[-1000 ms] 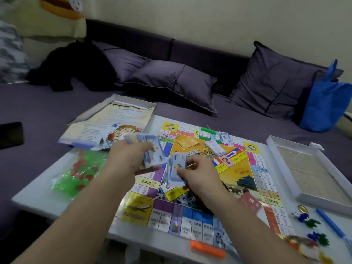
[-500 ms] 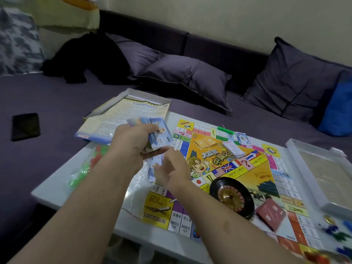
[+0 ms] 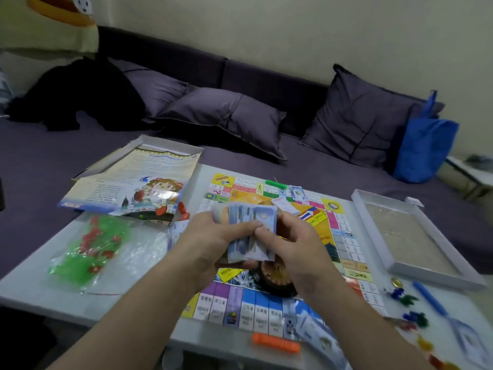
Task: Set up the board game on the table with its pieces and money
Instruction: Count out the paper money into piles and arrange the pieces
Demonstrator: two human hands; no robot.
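From the head view, both hands meet over the middle of the game board (image 3: pixel 269 300), which lies flat on the white tabletop (image 3: pixel 138 297). The left hand (image 3: pixel 210 236) curls around a fanned stack of play money (image 3: pixel 249 231), its thumb pressed across the face of the notes. The right hand (image 3: pixel 290 241) pinches the right edge of the same stack, fingers bent over the top note. The money sits between the two hands, lifted above the board and apart from it. Just under the right wrist, a dark roulette wheel (image 3: pixel 274 279) rests on the board, partly hidden. A small stack of cards (image 3: pixel 285 205) lies on the far part of the board, beyond the hands.

To the left of the hands, a clear bag of green and red pieces (image 3: pixel 88 249) lies on the tabletop, near an open box with a rules sheet (image 3: pixel 138 180) that overhangs the far left corner. On the right, the box lid (image 3: pixel 410 236) lies upturned beside the board. Small coloured tokens (image 3: pixel 408 305) and a blue stick (image 3: pixel 429 297) are scattered at the near right corner. An orange bar (image 3: pixel 276 343) lies at the near edge, touching the board's border.
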